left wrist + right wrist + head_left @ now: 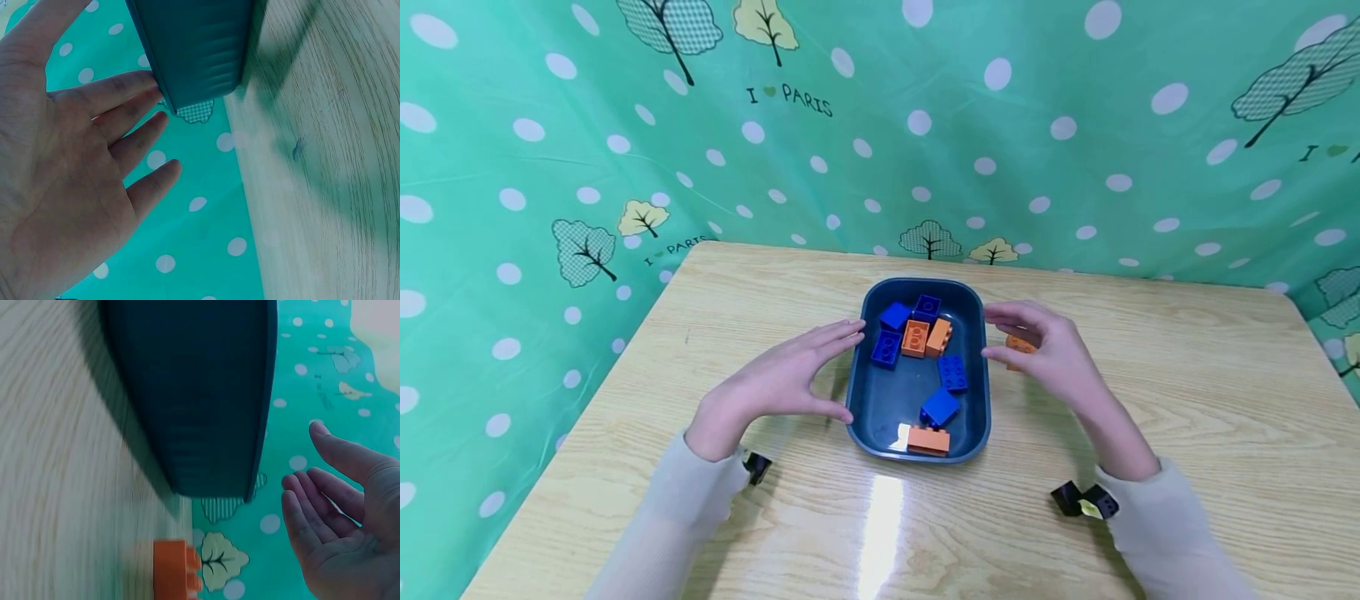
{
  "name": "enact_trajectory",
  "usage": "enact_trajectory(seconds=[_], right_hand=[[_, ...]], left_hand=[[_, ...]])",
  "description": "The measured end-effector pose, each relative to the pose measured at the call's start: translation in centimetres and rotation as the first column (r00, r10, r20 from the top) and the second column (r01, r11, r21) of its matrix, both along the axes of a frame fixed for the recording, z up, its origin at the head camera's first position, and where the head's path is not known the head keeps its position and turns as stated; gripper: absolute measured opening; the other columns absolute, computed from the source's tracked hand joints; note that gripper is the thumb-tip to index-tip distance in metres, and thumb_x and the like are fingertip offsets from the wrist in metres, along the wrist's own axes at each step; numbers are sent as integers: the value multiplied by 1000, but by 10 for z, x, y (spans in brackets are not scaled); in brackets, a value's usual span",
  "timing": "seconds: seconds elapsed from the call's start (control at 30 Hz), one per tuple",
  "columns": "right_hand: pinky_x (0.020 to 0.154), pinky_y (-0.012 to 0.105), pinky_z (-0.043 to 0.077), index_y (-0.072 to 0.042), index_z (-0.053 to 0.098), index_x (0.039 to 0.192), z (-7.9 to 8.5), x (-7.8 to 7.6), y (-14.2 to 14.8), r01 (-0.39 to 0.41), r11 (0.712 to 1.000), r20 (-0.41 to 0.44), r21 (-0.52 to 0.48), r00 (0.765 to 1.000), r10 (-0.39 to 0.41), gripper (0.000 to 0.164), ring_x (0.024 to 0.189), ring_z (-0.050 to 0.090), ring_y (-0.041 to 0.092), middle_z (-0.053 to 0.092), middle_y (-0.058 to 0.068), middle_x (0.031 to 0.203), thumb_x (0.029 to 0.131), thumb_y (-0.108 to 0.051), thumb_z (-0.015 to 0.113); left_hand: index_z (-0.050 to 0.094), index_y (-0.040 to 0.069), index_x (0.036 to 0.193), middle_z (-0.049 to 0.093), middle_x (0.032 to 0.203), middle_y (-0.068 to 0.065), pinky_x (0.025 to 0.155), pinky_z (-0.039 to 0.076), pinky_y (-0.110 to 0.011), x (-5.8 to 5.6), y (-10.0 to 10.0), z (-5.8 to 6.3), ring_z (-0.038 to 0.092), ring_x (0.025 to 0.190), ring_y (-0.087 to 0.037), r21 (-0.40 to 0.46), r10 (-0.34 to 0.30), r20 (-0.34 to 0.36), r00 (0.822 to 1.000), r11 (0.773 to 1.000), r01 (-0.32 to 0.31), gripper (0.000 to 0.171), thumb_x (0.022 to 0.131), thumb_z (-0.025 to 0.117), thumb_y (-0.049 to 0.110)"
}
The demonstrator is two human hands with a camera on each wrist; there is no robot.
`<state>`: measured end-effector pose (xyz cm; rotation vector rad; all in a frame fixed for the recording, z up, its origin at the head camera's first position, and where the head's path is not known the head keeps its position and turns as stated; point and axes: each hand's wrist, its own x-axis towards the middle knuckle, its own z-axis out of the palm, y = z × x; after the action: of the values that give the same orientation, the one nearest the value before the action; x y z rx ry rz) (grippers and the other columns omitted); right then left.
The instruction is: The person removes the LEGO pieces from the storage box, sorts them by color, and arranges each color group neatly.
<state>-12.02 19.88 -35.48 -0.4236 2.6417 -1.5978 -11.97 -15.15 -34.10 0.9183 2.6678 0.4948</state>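
A dark blue tray (891,408) stands on the wooden table with several blue and orange toy bricks in it, among them a blue brick (952,372) and an orange brick (928,440). At its left rim is my left hand (782,375), fingers extended and thumb spread; in the left wrist view the fingertips meet or nearly meet the tray's edge. My right hand (1041,342) is by the right rim with fingers loosely bent, holding nothing; the right wrist view shows it apart from the tray wall (194,400). Under the right hand lies an orange brick (170,570) on the table, partly hidden from the head view.
The light wooden table (1150,375) extends around the tray. A green polka-dot cloth (880,125) with printed trees hangs behind the table and along its left side. Small black devices (1084,500) are strapped at both wrists.
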Motion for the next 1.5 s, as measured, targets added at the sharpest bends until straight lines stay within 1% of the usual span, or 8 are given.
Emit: enact_trajectory(seconds=[0.17, 0.23, 0.47, 0.73, 0.97, 1.17, 1.33, 1.5], right_hand=[[105, 40, 50, -4, 61, 133, 0, -2, -13, -31, 999, 24, -10, 999, 31, 50, 126, 61, 33, 63, 15, 135, 86, -9, 77], [105, 43, 49, -3, 60, 133, 0, -3, -18, -42, 999, 35, -19, 998, 43, 50, 126, 61, 33, 62, 15, 136, 86, -7, 77], [107, 45, 49, -1, 60, 132, -2, -5, -31, -84, 996, 37, -31, 996, 85, 51, 125, 61, 36, 61, 15, 136, 85, -8, 78], [104, 46, 51, 0, 60, 133, -3, -8, -49, -126, 992, 22, -2, 992, 126, 52, 124, 62, 33, 61, 15, 134, 85, -7, 78], [107, 45, 49, 1, 55, 138, -4, -16, -69, -171, 984, 65, 57, 984, 167, 60, 129, 57, 37, 56, 18, 139, 85, -10, 79], [111, 48, 46, 2, 50, 143, -4, -20, -78, -130, 971, 53, 203, 991, 122, 69, 132, 53, 36, 52, 19, 144, 85, -18, 80], [115, 53, 41, 0, 40, 150, -4, -21, -84, -54, 935, 60, 351, 998, 36, 81, 139, 43, 38, 42, 19, 152, 85, -23, 81], [116, 55, 38, 0, 27, 155, -5, -21, -90, 1, 914, 107, 405, 993, -49, 93, 141, 36, 41, 29, 23, 155, 84, -22, 81]], left_hand=[[34, 11, 156, 23, 167, -3, 122, 29, -54, 0, -1, -1, 24, 154, -30, -5, 5, -2, 1000, 1000, -5, 105, 73, 84, 53], [34, 11, 156, 23, 167, -3, 122, 29, -54, 0, -1, -1, 24, 154, -30, -5, 6, -2, 1000, 1000, -6, 105, 73, 84, 53], [34, 10, 156, 23, 167, -3, 122, 29, -54, 0, -1, 0, 24, 154, -30, 9, -4, -3, 1000, 1000, 4, 105, 73, 84, 52], [34, 11, 156, 22, 167, -3, 122, 29, -54, 0, -1, -1, 23, 154, -30, 13, -8, -5, 1000, 1000, 8, 105, 73, 84, 52], [33, 12, 157, 22, 167, -1, 123, 28, -53, -1, -2, -3, 23, 154, -29, 12, 2, 8, 1000, 1000, -2, 105, 74, 83, 53], [32, 11, 156, 22, 167, -2, 122, 30, -53, -1, -3, -4, 24, 154, -30, 26, -6, 0, 1000, 1000, 6, 104, 75, 83, 52], [32, 12, 157, 22, 167, -2, 122, 30, -53, -1, -2, -5, 24, 154, -29, 32, -6, -4, 1000, 999, 7, 105, 74, 83, 52], [31, 12, 157, 22, 167, -1, 122, 29, -52, -1, -1, -5, 24, 154, -28, 30, -3, 3, 1000, 1000, 3, 106, 73, 84, 52]])
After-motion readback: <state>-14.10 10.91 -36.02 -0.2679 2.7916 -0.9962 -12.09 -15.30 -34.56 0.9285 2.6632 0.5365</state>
